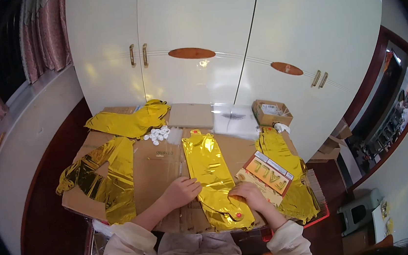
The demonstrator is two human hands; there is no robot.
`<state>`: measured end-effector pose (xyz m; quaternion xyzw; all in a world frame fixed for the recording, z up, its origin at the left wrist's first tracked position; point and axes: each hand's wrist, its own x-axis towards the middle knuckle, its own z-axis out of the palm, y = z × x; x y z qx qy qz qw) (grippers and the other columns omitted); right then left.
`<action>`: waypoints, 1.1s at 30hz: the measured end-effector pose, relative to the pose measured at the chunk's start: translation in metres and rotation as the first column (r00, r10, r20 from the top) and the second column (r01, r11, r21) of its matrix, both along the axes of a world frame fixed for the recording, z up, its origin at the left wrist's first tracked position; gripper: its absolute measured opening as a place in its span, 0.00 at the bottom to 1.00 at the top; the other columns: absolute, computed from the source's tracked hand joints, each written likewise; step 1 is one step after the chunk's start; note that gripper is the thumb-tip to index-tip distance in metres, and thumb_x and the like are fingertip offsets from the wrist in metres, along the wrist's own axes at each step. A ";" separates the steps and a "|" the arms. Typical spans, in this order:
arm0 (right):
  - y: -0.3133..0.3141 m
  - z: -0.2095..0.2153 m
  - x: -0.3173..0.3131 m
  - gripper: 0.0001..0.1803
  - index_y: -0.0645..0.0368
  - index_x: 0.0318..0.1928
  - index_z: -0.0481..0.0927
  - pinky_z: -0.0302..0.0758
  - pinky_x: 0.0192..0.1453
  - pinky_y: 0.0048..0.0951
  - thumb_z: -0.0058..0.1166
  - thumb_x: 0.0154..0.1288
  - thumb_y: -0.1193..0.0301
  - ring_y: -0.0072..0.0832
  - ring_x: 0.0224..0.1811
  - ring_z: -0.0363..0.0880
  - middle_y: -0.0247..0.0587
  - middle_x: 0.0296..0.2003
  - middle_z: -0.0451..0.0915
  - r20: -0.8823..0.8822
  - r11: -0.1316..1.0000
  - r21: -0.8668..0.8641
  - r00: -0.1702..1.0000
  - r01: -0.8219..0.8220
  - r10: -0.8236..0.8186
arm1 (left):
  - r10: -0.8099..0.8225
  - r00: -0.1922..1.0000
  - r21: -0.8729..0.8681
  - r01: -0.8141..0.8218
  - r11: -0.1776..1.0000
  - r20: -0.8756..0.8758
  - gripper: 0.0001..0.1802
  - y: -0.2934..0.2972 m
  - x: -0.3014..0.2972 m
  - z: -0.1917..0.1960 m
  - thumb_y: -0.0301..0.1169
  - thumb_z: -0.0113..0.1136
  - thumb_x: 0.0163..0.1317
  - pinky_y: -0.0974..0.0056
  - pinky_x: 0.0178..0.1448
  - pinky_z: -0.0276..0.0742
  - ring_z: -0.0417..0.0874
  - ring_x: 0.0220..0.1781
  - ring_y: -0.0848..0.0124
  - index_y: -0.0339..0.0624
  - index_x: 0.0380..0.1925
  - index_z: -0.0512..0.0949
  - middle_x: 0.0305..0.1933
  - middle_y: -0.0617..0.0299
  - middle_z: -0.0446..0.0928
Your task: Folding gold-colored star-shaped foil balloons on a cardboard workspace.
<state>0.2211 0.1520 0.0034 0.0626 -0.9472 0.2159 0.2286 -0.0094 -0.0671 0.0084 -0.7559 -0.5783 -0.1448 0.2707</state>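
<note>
Lying lengthwise between two hands, the long gold foil strip [210,164] is placed at the centre of the frame, its lower end brought to the near edge of the cardboard-covered counter [155,179], presumably so that both its sides can be reached. Its left edge is met by the curled fingers of the left hand [183,192], seemingly to steady it; whether that grip is closed on the foil cannot be told. Its lower right part is touched by the bent fingers of the right hand [249,194], and whether foil is pinched in that grip cannot be told either.

Open room is offered by the bare cardboard left of the strip, as far as the folded foil piece [120,177] at the lower left. On the right, space is narrowed by the printed card [268,178], which is laid partly over the right-hand foil piece [282,152]. Beyond the strip, the far edge is lined by a flat grey-beige box [190,115], a clear plastic sheet [235,122] and a small carton [272,112], with white cabinet doors [188,16] behind
</note>
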 end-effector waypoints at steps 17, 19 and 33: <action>-0.070 0.028 0.076 0.23 0.59 0.55 0.76 0.70 0.62 0.45 0.60 0.60 0.65 0.48 0.58 0.74 0.50 0.55 0.76 0.147 0.912 0.030 0.901 0.408 -0.408 | 0.085 0.920 -0.176 -0.018 0.984 0.383 0.21 0.004 0.007 -0.003 0.41 0.56 0.66 0.53 0.68 0.67 0.75 0.64 0.59 0.42 0.54 0.77 0.59 0.55 0.77; -0.093 0.022 0.076 0.26 0.60 0.56 0.75 0.70 0.62 0.46 0.62 0.60 0.61 0.49 0.58 0.73 0.52 0.57 0.74 0.176 0.912 0.019 0.896 0.410 -0.407 | 0.107 0.928 -0.227 -0.025 0.974 0.357 0.25 0.011 0.008 -0.001 0.46 0.54 0.67 0.51 0.70 0.64 0.70 0.68 0.56 0.43 0.58 0.75 0.64 0.54 0.73; -0.103 0.004 0.089 0.26 0.55 0.56 0.77 0.71 0.65 0.48 0.62 0.61 0.58 0.48 0.63 0.71 0.49 0.57 0.75 0.176 0.932 0.148 0.919 0.330 -0.353 | 0.156 0.956 -0.340 -0.064 0.938 0.248 0.31 0.029 0.009 -0.017 0.58 0.47 0.68 0.37 0.74 0.51 0.60 0.74 0.50 0.62 0.67 0.68 0.72 0.57 0.64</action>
